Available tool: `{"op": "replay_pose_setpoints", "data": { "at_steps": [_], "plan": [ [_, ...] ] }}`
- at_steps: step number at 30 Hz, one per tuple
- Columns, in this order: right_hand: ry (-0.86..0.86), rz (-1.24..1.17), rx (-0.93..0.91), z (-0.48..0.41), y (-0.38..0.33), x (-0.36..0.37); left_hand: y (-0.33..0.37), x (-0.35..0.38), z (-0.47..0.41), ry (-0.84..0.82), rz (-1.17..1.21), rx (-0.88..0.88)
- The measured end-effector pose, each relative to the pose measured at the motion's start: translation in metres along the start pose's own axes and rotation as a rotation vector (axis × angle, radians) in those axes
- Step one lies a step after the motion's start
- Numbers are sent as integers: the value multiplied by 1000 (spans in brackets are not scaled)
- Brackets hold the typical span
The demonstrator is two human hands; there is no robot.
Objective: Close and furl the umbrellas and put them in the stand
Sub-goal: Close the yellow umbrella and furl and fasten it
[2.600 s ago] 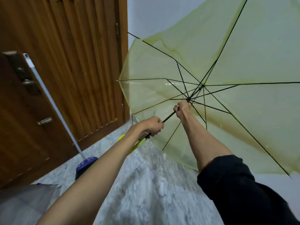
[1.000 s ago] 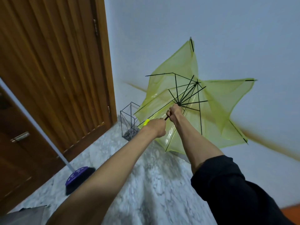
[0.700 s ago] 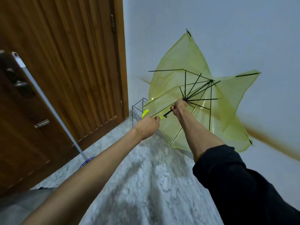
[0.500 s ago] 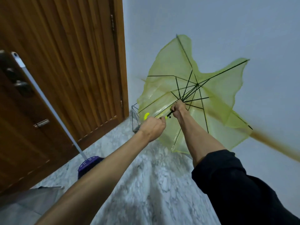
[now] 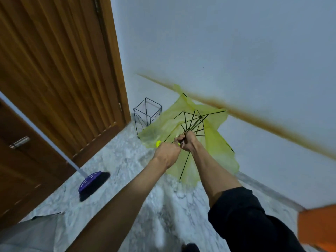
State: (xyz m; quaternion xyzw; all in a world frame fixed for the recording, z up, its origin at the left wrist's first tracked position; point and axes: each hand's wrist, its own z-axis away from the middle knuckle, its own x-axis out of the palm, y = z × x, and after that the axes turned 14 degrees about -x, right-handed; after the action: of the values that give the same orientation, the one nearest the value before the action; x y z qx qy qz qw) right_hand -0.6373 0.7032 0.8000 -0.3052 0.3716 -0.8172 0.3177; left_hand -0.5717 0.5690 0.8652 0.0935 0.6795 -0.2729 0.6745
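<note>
umbrella (image 5: 218,140) has folded further; left hand (image 5: 168,154) grips its handle (image 5: 158,143), right hand (image 5: 188,141) clenched just beyond.

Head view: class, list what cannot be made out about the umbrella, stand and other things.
Umbrella handle: left hand covers it; only a yellow tip shows.
Right hand: what it clasps is hidden.
Stand base: partly behind the umbrella.
Broom handle top: cut by left edge.
Grey sheet, bottom left: cropped, blurred; unidentifiable.

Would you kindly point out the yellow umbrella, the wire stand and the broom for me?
yellow umbrella (image 5: 216,148): head view, on the canopy's right panel.
wire stand (image 5: 149,119): head view, on its near corner post.
broom (image 5: 91,181): head view, on its purple head.
</note>
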Motion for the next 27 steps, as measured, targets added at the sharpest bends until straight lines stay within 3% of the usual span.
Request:
{"op": "replay_pose_setpoints", "data": {
  "at_steps": [10, 12, 15, 19, 24, 26, 27],
  "plan": [
    [98, 43, 111, -60, 7, -12, 19, 50, -55, -52, 27, 56],
    [85, 104, 117, -78, 0, -14, 22, 57, -74, 21, -33, 55],
    [89, 252, 132, -98, -5, -21, 30, 72, -104, 119, 74, 53],
    [92, 339, 180, -101, 14, -18, 26, 55, -107, -135, 84, 14],
    [32, 362, 192, -113, 10, -22, 29, 55, -112, -176, 127, 53],
    [67, 388, 217, -173, -6, -1, 16, 59, -177, -259, 209, 44],
    [72, 393, 187, -166, -8, 0, 14, 62, -178, -178, 206, 59]
  ]
}}
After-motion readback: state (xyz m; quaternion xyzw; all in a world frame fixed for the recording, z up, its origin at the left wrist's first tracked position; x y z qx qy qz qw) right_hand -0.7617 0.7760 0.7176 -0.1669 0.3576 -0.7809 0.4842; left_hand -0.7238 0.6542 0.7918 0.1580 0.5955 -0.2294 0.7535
